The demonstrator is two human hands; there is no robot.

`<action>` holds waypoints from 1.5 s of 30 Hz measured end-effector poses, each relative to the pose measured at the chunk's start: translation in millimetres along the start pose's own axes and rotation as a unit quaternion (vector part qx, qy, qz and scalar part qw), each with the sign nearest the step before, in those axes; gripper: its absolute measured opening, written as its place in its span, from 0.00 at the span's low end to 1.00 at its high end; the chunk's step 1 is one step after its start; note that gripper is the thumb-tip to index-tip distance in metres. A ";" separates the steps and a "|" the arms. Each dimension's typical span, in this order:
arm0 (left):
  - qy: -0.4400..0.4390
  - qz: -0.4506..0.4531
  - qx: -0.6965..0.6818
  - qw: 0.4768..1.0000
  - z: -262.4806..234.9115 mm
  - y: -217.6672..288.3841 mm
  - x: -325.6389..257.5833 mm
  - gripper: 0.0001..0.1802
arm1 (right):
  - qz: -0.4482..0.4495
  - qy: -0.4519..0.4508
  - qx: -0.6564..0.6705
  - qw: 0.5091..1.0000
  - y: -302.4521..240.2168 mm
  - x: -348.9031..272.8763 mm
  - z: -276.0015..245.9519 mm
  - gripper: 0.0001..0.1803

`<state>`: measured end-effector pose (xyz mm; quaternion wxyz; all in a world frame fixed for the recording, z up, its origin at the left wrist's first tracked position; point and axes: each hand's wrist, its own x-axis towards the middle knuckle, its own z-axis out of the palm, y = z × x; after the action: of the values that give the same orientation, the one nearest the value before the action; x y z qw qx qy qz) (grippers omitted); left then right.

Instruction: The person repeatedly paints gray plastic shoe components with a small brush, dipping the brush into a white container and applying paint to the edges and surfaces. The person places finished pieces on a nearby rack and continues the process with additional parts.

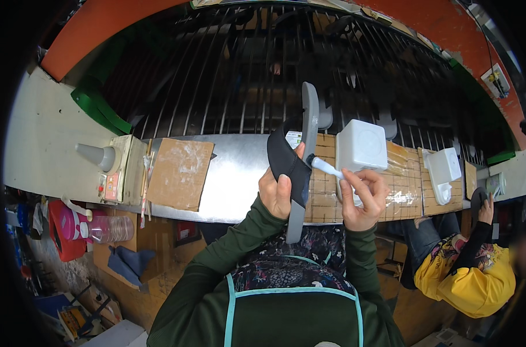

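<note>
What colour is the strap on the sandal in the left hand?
Black, on a grey sole; the strap shows best in the head view, gripped by the left hand.

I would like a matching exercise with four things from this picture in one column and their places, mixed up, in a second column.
Things:
1. grey flat sandal with black strap
2. small white-handled brush
3. brown cardboard sheet
4. white square box

Places:
A. lying on the metal bench, left of the hands
B. in the left hand
C. on the bench behind the right hand
D. in the right hand

Pairs: 1-B, 2-D, 3-A, 4-C
</note>
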<state>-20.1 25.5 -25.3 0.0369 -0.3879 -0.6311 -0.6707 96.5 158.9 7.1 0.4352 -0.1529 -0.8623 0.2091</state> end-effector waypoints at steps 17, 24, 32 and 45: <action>-0.004 -0.020 0.005 1.000 -2.2 -6.3 9.9 0.31 | -0.015 -0.100 0.045 0.994 2.9 -4.6 -10.6 0.12; 0.006 -0.012 -0.012 1.000 0.2 -11.9 14.7 0.31 | -0.021 -0.114 0.055 0.992 0.2 -3.9 -14.9 0.12; -0.030 -0.144 -0.122 0.982 -4.7 -4.6 13.7 0.30 | 0.083 -0.174 0.253 0.948 9.5 -2.1 -16.0 0.10; -0.340 -0.286 -0.308 0.842 -41.2 -0.5 -3.5 0.65 | 0.233 -0.187 0.412 0.861 17.1 -22.9 -13.4 0.10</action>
<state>-37.5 -11.9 -23.6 -0.4944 -0.3856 -0.4481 -0.6372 122.0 166.5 -9.9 0.2279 -0.1140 -0.7022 0.6649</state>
